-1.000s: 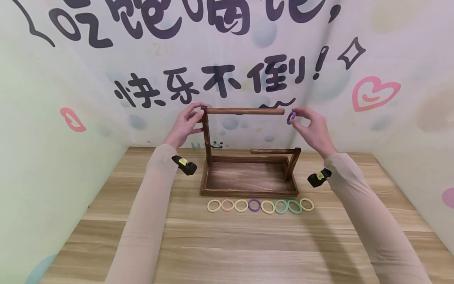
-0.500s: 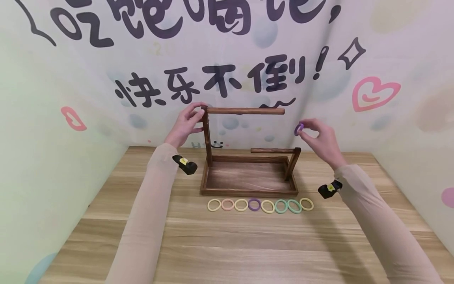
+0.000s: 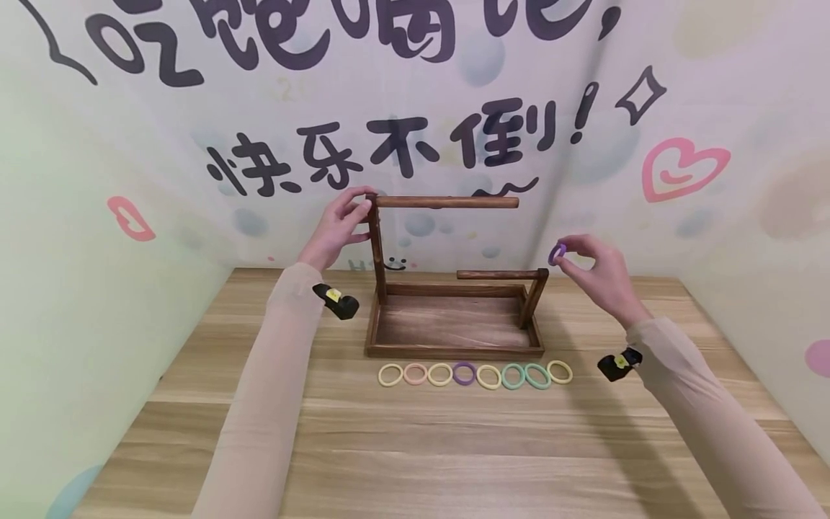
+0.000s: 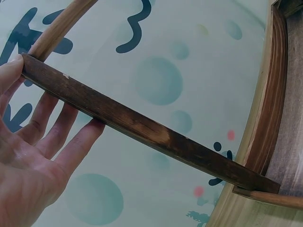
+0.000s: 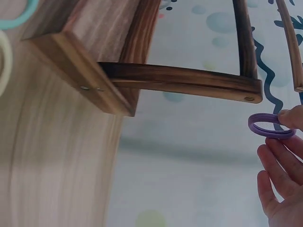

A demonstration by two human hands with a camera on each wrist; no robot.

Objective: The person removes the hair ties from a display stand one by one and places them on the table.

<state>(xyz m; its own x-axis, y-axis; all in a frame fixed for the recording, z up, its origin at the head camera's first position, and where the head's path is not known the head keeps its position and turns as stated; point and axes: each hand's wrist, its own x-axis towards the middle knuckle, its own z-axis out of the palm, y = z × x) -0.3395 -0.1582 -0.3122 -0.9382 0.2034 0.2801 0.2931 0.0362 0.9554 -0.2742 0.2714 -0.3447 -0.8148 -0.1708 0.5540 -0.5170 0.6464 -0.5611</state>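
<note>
A dark wooden stand has a tray base [image 3: 454, 353], a tall post [image 4: 137, 123] with a long upper rod [image 3: 447, 202], and a short post with a lower rod [image 3: 496, 274]. My left hand [image 3: 333, 229] grips the top of the tall post, thumb on one side and fingertips along its other edge. Between thumb and fingers, my right hand [image 3: 603, 277] pinches a purple ring [image 5: 262, 117]. This ring is in the air, just right of and a little above the short post's top. Both rods are bare.
Along the tray's front lies a row of several rings: yellow ones, a pink ring [image 3: 406, 375], a purple one and green ones. They lie flat on the wood-grain table [image 3: 415, 440]. A printed cloth backdrop [image 3: 415, 86] rises behind the stand.
My right hand has moved down and to the right with the purple ring, from beside the upper rod's free end to near the short post. My left hand stays on the tall post.
</note>
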